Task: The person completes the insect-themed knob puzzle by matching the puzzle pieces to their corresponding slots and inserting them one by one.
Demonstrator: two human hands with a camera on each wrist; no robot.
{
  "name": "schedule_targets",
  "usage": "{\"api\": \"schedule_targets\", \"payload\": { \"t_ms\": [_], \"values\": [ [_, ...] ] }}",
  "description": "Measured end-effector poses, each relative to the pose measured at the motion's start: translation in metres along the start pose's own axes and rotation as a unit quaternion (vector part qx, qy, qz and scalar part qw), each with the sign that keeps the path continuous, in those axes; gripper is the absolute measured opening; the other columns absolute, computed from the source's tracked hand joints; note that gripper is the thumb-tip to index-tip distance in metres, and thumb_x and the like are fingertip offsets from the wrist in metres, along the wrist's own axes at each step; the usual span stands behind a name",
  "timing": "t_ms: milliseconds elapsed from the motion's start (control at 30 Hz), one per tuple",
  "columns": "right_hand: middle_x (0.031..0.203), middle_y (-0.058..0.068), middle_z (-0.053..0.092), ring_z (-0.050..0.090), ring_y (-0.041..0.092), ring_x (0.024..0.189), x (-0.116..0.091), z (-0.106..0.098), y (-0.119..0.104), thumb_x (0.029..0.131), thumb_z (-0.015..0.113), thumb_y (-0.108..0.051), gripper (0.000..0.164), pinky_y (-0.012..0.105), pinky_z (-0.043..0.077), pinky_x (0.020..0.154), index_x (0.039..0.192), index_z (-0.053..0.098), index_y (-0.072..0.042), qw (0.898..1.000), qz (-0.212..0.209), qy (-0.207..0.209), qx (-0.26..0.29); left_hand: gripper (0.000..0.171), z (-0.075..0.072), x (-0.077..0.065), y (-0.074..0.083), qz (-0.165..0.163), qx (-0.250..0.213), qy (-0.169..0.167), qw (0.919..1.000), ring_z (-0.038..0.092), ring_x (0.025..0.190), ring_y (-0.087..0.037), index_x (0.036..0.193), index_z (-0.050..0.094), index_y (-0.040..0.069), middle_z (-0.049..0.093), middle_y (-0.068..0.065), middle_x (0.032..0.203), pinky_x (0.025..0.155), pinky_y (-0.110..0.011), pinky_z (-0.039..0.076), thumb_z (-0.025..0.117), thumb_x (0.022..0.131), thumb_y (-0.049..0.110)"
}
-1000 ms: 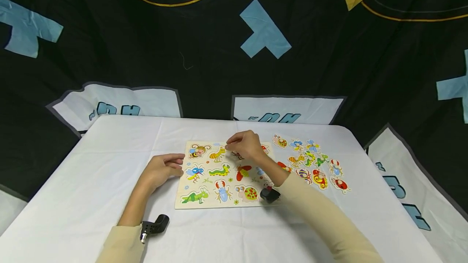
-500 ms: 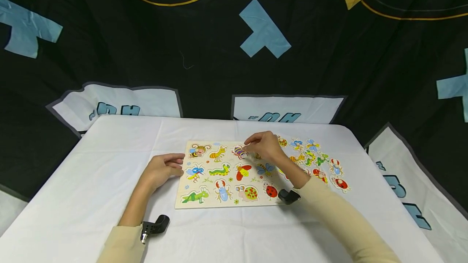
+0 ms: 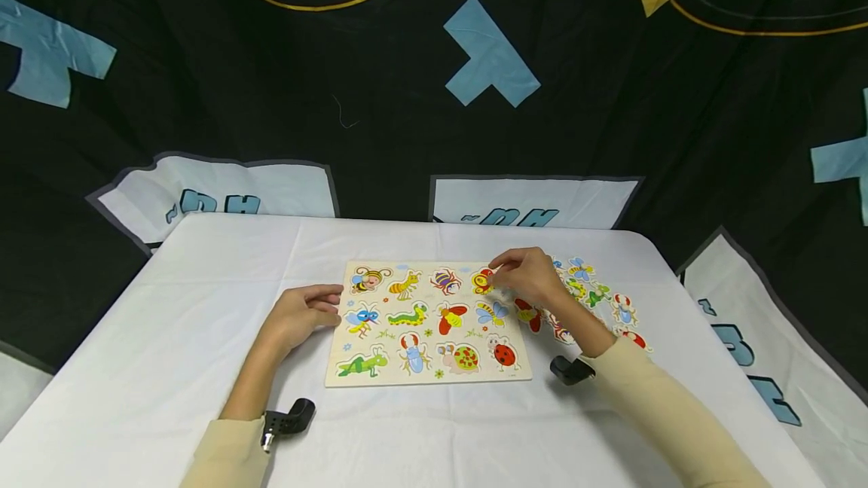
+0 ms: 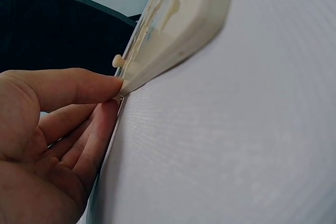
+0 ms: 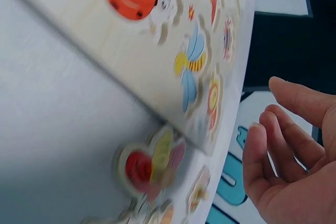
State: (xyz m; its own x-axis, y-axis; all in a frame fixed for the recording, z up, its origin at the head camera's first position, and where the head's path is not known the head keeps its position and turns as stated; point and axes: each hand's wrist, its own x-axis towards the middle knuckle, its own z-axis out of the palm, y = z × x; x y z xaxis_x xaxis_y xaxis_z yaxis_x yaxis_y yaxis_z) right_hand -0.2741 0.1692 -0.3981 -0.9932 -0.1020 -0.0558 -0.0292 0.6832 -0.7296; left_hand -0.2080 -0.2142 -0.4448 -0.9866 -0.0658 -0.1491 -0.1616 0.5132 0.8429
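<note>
A wooden insect puzzle board [image 3: 430, 336], with pictures of a bee, a caterpillar, a ladybird and other bugs, lies flat on the white table. At its left edge is my left hand [image 3: 298, 315], the fingertips touching the board's side. In the left wrist view, the thumb [image 4: 79, 86] meets the edge near a small wooden knob [image 4: 118, 61] that stands up from the board. My right hand [image 3: 529, 276] hovers over the board's upper right corner, fingers loosely bent and apart. The right wrist view shows nothing between the thumb and fingers of that hand [image 5: 294, 145].
Several loose bug pieces lie right of the board, among them a red-winged piece [image 3: 529, 315] and a blue beetle [image 3: 622, 311]. My right forearm covers part of them. A knobbed butterfly piece [image 5: 139, 169] lies by the board's corner. A dark cloth [image 3: 386, 96] hangs behind.
My right hand has moved right along the board's top row, from beside the ant-like bug past the purple spider to the upper right corner. My left hand has stayed at the left edge.
</note>
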Motion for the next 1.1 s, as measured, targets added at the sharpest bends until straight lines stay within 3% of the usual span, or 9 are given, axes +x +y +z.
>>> {"api": "schedule_targets", "payload": {
  "t_ms": [400, 667, 1100],
  "values": [
    [0.097, 0.009, 0.072, 0.059, 0.021, 0.085, -0.004, -0.028, 0.027, 0.084, 0.081, -0.023, 0.036, 0.028, 0.048, 0.068, 0.115, 0.075, -0.006, 1.0, 0.02, 0.014, 0.007, 0.057, 0.0, -0.002, 0.0, -0.002, 0.0, 0.0, 1.0, 0.066, 0.098, -0.019, 0.137, 0.063, 0.007, 0.069, -0.012, 0.12, 0.095, -0.039, 0.045, 0.077, 0.082, 0.007],
    [0.1, 0.011, 0.072, 0.061, 0.029, 0.092, -0.006, -0.044, 0.044, 0.088, 0.078, -0.026, 0.038, 0.03, 0.048, 0.074, 0.12, 0.074, -0.007, 0.999, 0.046, 0.015, 0.003, 0.057, 0.0, 0.0, -0.001, -0.003, -0.007, -0.003, 1.0, 0.066, 0.098, -0.018, 0.137, 0.063, 0.007, 0.069, -0.012, 0.121, 0.092, -0.035, 0.045, 0.077, 0.082, 0.007],
    [0.115, 0.015, 0.071, 0.059, 0.028, 0.102, -0.01, -0.055, 0.063, 0.089, 0.075, -0.025, 0.035, 0.035, 0.044, 0.083, 0.121, 0.074, -0.008, 0.996, 0.09, 0.01, -0.008, 0.057, 0.001, 0.001, -0.001, -0.003, -0.001, 0.0, 1.0, 0.066, 0.098, -0.018, 0.137, 0.063, 0.007, 0.069, -0.012, 0.121, 0.086, -0.03, 0.046, 0.077, 0.082, 0.008]
  ]
}}
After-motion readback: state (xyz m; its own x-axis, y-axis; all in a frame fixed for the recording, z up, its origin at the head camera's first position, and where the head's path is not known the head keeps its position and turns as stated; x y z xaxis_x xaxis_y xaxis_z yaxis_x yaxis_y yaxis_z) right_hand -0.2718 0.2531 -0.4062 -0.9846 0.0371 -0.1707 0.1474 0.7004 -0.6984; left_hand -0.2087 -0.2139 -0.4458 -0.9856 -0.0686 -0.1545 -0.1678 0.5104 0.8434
